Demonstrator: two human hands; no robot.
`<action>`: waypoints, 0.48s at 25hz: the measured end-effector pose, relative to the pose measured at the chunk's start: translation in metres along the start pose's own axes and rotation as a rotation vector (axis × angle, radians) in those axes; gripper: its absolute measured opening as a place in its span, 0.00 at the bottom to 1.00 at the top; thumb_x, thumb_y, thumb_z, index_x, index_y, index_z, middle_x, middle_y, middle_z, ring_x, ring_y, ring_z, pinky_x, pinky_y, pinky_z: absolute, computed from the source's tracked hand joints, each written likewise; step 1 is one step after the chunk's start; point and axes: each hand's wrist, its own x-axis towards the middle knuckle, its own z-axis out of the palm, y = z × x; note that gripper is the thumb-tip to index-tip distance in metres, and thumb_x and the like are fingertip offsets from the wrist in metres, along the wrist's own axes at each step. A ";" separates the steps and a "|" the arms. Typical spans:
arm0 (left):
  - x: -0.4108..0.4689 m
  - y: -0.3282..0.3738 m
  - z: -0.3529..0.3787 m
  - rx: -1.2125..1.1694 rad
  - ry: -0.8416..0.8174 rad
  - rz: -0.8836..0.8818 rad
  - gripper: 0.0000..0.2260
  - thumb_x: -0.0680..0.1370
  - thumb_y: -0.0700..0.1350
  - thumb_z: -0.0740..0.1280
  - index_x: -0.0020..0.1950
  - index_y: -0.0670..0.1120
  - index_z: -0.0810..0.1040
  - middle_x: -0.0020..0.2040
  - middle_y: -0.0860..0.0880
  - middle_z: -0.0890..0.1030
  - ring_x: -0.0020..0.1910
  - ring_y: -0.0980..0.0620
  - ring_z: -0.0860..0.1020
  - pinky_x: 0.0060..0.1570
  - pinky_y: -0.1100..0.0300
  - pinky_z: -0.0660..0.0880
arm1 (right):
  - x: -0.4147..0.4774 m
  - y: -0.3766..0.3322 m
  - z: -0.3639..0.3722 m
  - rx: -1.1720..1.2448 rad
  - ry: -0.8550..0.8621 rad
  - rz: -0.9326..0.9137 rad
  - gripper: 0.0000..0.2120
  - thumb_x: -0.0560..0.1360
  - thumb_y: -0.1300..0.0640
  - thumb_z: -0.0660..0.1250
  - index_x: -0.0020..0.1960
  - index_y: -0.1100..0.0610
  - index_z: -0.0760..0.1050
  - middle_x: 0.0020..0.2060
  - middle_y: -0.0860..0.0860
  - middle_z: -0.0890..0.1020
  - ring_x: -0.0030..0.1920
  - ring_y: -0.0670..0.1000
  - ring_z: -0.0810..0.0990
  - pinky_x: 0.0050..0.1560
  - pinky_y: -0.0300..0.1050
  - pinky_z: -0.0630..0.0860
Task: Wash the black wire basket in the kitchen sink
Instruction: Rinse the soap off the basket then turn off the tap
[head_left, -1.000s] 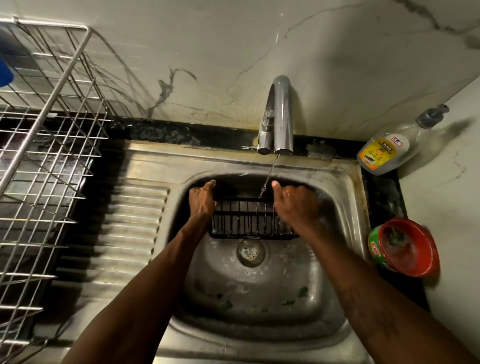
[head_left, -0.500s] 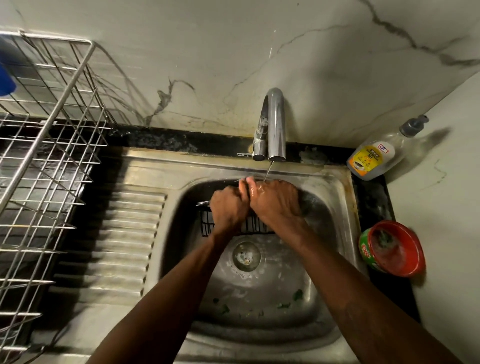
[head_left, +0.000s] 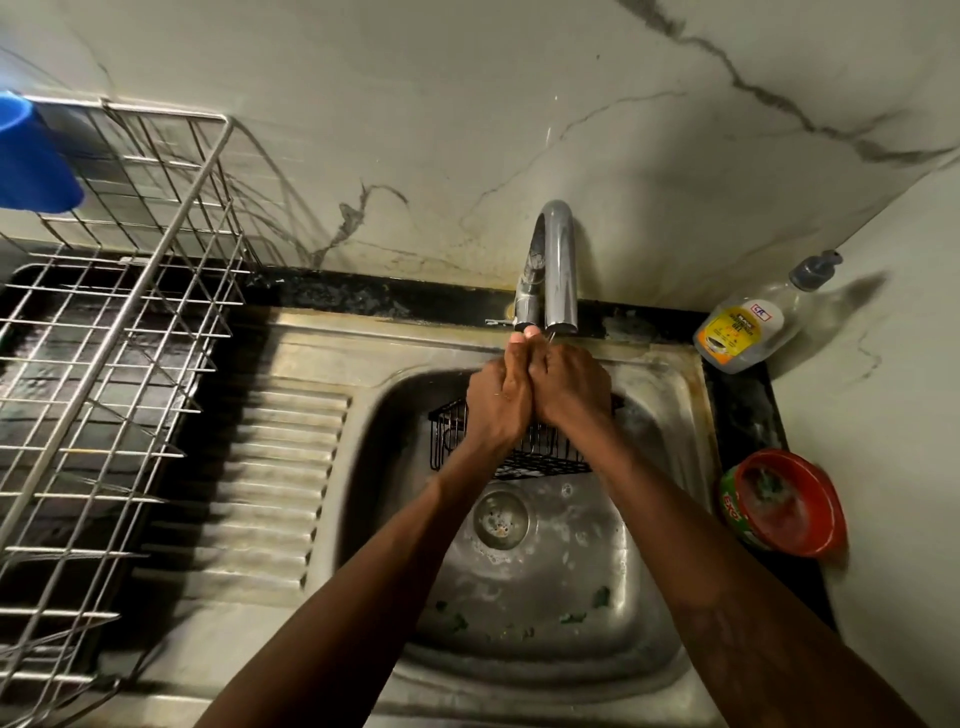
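Observation:
The black wire basket (head_left: 451, 437) sits at the back of the steel sink (head_left: 550, 577), partly hidden under my wrists. My left hand (head_left: 497, 402) and my right hand (head_left: 569, 385) are pressed together above it, fingertips up at the spout of the chrome faucet (head_left: 558, 260). A thin stream of water falls onto them. Neither hand grips the basket, and nothing shows between the palms.
A steel dish rack (head_left: 109, 364) with a blue cup (head_left: 31, 156) stands on the left by the ribbed drainboard (head_left: 270, 478). A dish soap bottle (head_left: 748, 327) and a red tub (head_left: 784, 504) sit on the right ledge. Green scraps lie near the drain (head_left: 501, 519).
A second ago each hand held one end of the basket. Both let go, came together under the tap and rose toward the spout. The basket stays in the sink.

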 end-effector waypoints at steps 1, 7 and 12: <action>0.001 0.002 0.003 0.009 0.034 -0.018 0.28 0.87 0.54 0.55 0.37 0.38 0.80 0.28 0.47 0.78 0.26 0.52 0.74 0.26 0.62 0.70 | 0.003 -0.001 0.001 0.029 -0.053 0.076 0.31 0.85 0.38 0.45 0.49 0.57 0.80 0.50 0.58 0.84 0.50 0.60 0.82 0.54 0.54 0.78; 0.035 0.011 -0.011 -0.054 0.207 -0.227 0.25 0.83 0.61 0.61 0.33 0.47 0.69 0.30 0.48 0.73 0.29 0.51 0.71 0.33 0.58 0.71 | -0.035 -0.001 0.018 0.102 0.266 -0.362 0.24 0.85 0.48 0.46 0.61 0.56 0.78 0.56 0.56 0.83 0.58 0.55 0.80 0.67 0.56 0.73; 0.036 -0.003 -0.020 -0.156 0.097 -0.364 0.32 0.76 0.71 0.64 0.38 0.40 0.73 0.40 0.35 0.81 0.39 0.45 0.79 0.47 0.43 0.81 | -0.011 0.007 -0.001 -0.088 0.089 -0.269 0.27 0.84 0.39 0.47 0.44 0.51 0.79 0.44 0.55 0.83 0.48 0.56 0.82 0.54 0.51 0.75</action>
